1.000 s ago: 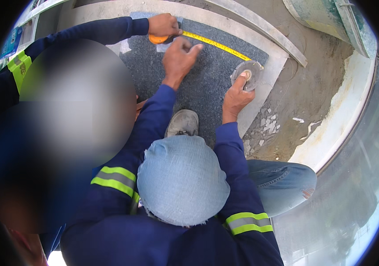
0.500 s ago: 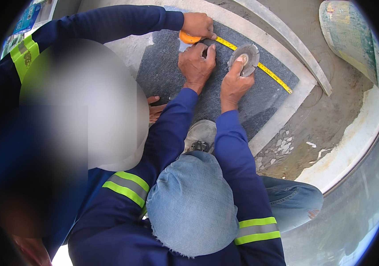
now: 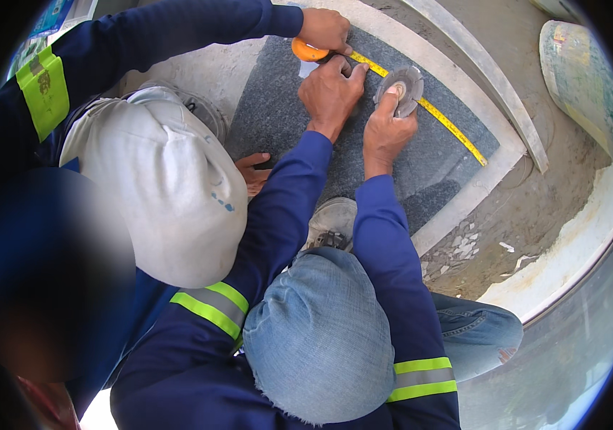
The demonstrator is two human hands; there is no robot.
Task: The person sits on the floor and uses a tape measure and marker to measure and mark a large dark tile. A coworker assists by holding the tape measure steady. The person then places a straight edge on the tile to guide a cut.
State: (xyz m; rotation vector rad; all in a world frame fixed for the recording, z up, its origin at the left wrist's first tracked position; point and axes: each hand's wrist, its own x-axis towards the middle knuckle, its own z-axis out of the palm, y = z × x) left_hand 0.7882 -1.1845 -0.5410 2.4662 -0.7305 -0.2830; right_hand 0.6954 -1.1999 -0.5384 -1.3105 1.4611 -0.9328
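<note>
Neither of my own hands is in view. Two crouching co-workers fill the lower and left parts, seen from above. One wears a frayed blue denim head cover. This person's right hand holds a grey segmented cutting disc, thumb over its centre hole. Their left hand has curled fingers at the edge of a yellow measuring tape, extended across a dark stone slab. The co-worker in a white head cover has one hand at the orange tape case and another hand on the slab.
A pale border frames the slab. Beyond it runs a long curved strip. Pale chips lie on dusty ground at right, and a stained curved sheet stands farther right. A shoe rests at the slab's near edge.
The view has shifted slightly. The denim-covered person's left hand has moved closer to the tape; the disc stays in their right hand. The tape remains stretched over the slab.
</note>
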